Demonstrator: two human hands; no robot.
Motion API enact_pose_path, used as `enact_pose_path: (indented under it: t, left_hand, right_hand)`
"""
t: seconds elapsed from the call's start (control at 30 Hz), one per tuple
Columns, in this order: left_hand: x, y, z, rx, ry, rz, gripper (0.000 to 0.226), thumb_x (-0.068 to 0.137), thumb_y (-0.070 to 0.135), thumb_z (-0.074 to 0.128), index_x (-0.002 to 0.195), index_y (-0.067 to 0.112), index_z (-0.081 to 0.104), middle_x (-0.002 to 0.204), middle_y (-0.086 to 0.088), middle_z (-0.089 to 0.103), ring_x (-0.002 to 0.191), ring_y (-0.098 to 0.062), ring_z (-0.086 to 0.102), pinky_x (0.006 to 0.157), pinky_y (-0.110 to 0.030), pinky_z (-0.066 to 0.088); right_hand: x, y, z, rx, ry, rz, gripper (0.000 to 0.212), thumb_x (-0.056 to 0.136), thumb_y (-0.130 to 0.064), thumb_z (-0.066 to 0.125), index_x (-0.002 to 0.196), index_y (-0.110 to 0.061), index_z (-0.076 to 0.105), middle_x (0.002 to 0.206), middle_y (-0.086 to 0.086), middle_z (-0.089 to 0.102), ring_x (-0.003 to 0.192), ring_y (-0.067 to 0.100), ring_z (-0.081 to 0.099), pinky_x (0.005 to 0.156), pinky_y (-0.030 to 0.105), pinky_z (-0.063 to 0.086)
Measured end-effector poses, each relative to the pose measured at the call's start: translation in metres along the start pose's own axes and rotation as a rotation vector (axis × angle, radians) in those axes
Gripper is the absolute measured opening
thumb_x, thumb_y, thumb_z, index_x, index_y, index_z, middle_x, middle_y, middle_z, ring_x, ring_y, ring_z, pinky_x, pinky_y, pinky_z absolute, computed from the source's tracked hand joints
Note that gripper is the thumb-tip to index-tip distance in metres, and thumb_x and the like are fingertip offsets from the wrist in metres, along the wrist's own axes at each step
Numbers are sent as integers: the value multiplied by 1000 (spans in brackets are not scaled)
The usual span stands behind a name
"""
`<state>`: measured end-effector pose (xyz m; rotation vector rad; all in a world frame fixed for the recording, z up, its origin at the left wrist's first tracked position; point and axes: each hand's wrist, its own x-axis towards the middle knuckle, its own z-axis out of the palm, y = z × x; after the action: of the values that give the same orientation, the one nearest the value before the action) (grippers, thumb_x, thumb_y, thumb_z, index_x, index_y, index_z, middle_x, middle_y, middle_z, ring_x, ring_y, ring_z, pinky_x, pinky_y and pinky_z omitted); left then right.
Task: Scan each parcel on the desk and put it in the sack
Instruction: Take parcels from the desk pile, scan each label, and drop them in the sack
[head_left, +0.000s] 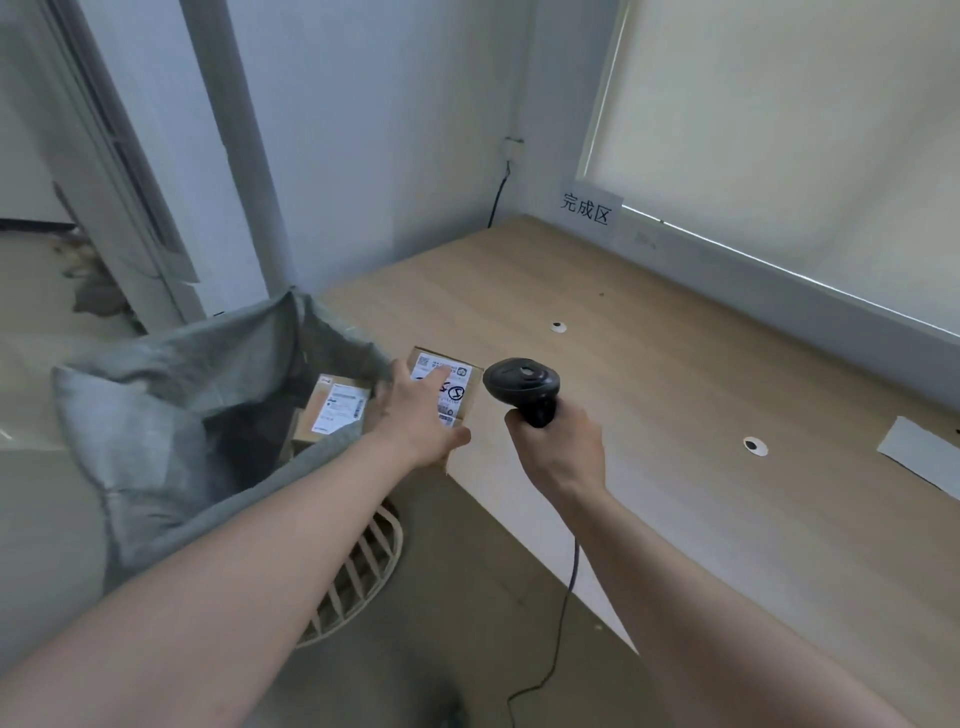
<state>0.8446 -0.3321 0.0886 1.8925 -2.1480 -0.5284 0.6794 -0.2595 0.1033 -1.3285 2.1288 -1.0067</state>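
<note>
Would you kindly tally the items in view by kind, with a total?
Cardboard parcels: 2, one in the left hand at, one in the sack at
Scanners: 1, in the right hand
Sacks: 1
Total: 4

We take this for a parcel-sorting corner of a plain office or mailroom: a bare wooden desk (649, 374) runs to the right under a blind (805, 130), a printed sign (586, 209) is fixed at its far edge, labelled boxes (337, 408) lie in a grey sack (156, 415) on the left, and a corded scanner (524, 387) is held near.
</note>
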Motion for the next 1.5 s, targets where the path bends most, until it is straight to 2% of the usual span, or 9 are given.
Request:
enact_pose_path:
  t: [0.2, 0.33, 0.5, 0.73, 0.93, 1.1, 1.27, 1.4, 1.5]
  left_hand:
    - [38, -83, -32, 40, 67, -140, 94, 74, 68, 74, 156, 42, 34, 141, -7, 32, 122, -34, 48, 104, -44, 46]
    - [74, -139, -42, 52, 77, -223, 90, 76, 64, 75, 154, 41, 38, 140, -6, 34, 122, -34, 50, 101, -44, 48]
    - [118, -196, -49, 107, 43, -319, 92, 75, 66, 77, 154, 40, 37, 139, -8, 34, 126, -32, 47, 99, -45, 47]
    - [156, -259, -45, 112, -15, -398, 86, 75, 64, 75, 151, 41, 40, 135, -6, 33, 121, -32, 49, 97, -43, 47]
    - [197, -314, -38, 144, -122, -366, 86, 78, 62, 74, 152, 42, 36, 137, -6, 32, 121, -33, 47, 97, -45, 49]
    - [236, -355, -27, 188, -219, -239, 90, 78, 62, 77, 153, 39, 35, 139, -7, 32, 123, -33, 47, 100, -44, 47]
    - [269, -385, -14, 207, -309, -167, 92, 77, 58, 80, 153, 41, 31, 144, -6, 28, 125, -34, 44, 98, -44, 46]
    - [282, -399, -5, 231, -303, -127, 92, 76, 57, 81, 153, 40, 32, 141, -7, 29, 123, -35, 46, 97, -43, 46]
    - [286, -400, 0, 215, -304, -74, 90, 81, 56, 78, 156, 37, 32, 148, -9, 28, 128, -36, 46, 103, -44, 43]
  right_hand:
    - [32, -48, 87, 46, -133, -58, 27, 87, -32, 63, 66, -24, 48, 59, -4, 52, 59, 22, 48, 54, 31, 34]
    - [62, -69, 151, 115, -215, -86, 26, 89, -35, 66, 69, -24, 54, 62, -5, 54, 62, 19, 50, 58, 33, 38]
    - [99, -95, 215, 102, -311, -59, 27, 91, -37, 68, 74, -19, 59, 60, -4, 55, 56, 16, 50, 52, 32, 38]
    - [127, -122, 278, 69, -417, 37, 19, 85, -36, 65, 75, -20, 61, 59, -5, 57, 55, 18, 54, 54, 30, 43]
    - [139, -143, 323, 15, -428, 90, 24, 89, -35, 67, 71, -23, 56, 63, -4, 59, 56, 17, 52, 56, 29, 40]
    - [140, -152, 353, -30, -343, 181, 24, 90, -35, 67, 72, -22, 58, 62, -6, 61, 57, 15, 55, 56, 29, 42]
    - [139, -159, 378, -35, -242, 283, 25, 90, -35, 67, 71, -21, 57, 63, -5, 61, 59, 15, 56, 57, 29, 41]
    - [129, -165, 391, -39, -198, 332, 26, 90, -35, 67, 70, -23, 56, 64, -7, 60, 62, 14, 55, 57, 30, 40]
    - [122, -167, 396, -42, -170, 351, 26, 90, -37, 67, 70, -25, 55, 67, -7, 62, 67, 16, 57, 60, 31, 40]
